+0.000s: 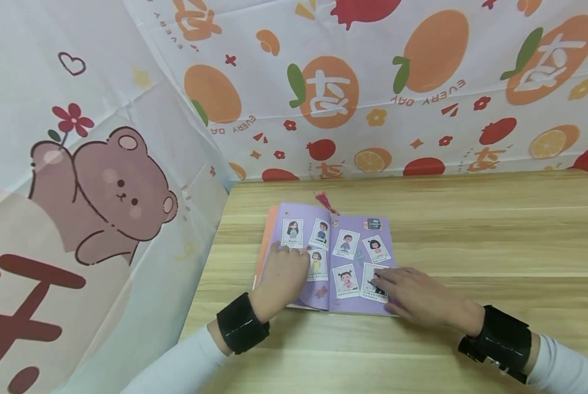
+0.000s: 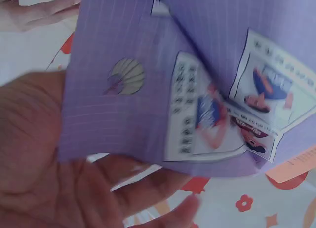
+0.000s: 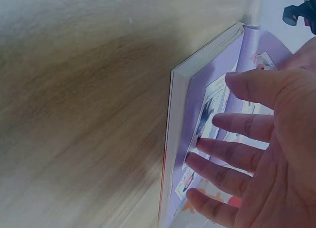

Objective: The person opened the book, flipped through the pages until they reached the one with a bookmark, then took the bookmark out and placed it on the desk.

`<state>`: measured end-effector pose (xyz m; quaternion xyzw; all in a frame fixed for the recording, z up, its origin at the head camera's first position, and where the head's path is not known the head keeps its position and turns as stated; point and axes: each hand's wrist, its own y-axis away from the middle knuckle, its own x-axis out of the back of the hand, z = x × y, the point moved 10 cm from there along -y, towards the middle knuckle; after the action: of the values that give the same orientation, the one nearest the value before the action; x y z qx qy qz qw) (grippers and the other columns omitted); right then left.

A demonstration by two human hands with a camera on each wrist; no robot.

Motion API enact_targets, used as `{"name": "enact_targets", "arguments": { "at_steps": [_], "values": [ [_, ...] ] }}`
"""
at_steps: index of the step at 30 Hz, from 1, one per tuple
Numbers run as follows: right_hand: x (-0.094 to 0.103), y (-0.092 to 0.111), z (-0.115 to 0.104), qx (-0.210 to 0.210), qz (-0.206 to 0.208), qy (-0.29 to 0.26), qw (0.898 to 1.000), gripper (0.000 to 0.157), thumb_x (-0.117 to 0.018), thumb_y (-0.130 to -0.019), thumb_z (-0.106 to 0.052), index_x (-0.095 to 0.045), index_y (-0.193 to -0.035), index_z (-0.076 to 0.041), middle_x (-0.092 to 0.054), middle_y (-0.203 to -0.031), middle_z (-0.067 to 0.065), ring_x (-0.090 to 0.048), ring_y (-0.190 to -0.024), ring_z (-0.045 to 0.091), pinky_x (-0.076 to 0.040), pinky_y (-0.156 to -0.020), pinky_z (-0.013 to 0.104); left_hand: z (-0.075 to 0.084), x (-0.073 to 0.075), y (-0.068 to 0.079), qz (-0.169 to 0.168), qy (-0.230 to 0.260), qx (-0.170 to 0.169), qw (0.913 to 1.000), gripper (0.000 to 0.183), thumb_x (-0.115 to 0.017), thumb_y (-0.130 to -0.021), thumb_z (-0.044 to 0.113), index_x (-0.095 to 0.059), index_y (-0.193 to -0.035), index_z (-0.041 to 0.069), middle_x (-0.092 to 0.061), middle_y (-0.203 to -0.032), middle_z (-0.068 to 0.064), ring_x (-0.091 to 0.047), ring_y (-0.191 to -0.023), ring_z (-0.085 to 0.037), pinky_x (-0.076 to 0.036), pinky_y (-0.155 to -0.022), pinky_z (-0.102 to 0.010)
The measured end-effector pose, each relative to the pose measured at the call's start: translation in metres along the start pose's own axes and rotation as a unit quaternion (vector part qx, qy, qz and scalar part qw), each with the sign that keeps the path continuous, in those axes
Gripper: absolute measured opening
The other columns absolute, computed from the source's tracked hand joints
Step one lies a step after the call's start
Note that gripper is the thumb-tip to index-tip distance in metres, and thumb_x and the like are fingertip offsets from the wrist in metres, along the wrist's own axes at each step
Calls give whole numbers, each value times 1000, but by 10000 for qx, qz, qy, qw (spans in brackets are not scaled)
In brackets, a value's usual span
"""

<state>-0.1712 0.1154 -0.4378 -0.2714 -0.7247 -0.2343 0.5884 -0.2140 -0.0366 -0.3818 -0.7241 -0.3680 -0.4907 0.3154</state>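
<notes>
An open book [image 1: 358, 306] with purple pages and pictures of cartoon figures lies on the table. My left hand [image 1: 285, 271] is over its left page [image 1: 307, 210], back of the hand upward. In the left wrist view, a loose, bending purple page [image 2: 113, 35] covers part of the left fingers [image 2: 153, 188], which look loosely straight. My right hand [image 1: 417, 293] reaches in from the right across the lower right page. Its fingers [image 3: 232, 151] are spread and nearly straight in the right wrist view, with the fingertips close at the page surface.
A dark pink tassel [image 1: 325, 201] sticks out past the book's top edge. Orange paper or cover [image 1: 266, 235] shows along the left edge. The wood-grain table [image 1: 471, 235] meets a fruit-print cloth [image 1: 274, 109] behind and a bear-print cloth [image 1: 121, 191] at left.
</notes>
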Motion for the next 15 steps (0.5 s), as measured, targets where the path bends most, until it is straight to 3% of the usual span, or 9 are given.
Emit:
{"name": "enact_targets", "arguments": {
  "at_steps": [4,9,12,15],
  "values": [
    [-2,0,0,33,-38,87,9999,51,-52,-87,-36,-47,-130,-9,-45,-136,15,-38,-121,27,-37,-98,52,6,-3,4,-58,-415,-319,9986,19,-61,-80,19,-65,-96,8,-67,-81,-9,-59,-72,-26,-47,-77,-47],
    [-3,-1,-2,91,-50,85,9999,51,-53,-87,-36,-48,-129,-8,-45,-136,16,-37,-122,28,-37,-97,53,3,-9,7,-59,-498,-201,9985,18,-63,-78,19,-66,-93,8,-64,-86,-9,-57,-76,-27,-47,-79,-48],
    [-3,-2,-2,81,-28,99,9999,51,-54,-87,-35,-48,-129,-8,-45,-136,16,-37,-122,29,-38,-96,53,10,-16,7,-94,-149,-538,9984,32,-61,-82,28,-62,-110,12,-62,-111,-11,-54,-98,-30,-45,-86,-51],
    [-2,-1,-2,58,-11,90,9999,50,-54,-87,-34,-48,-129,-8,-46,-135,16,-37,-122,29,-38,-96,53,24,-26,9,-283,285,-1171,9923,45,-54,-87,34,-48,-130,21,-43,-139,-11,-35,-122,-34,-39,-94,-55]
  ]
}}
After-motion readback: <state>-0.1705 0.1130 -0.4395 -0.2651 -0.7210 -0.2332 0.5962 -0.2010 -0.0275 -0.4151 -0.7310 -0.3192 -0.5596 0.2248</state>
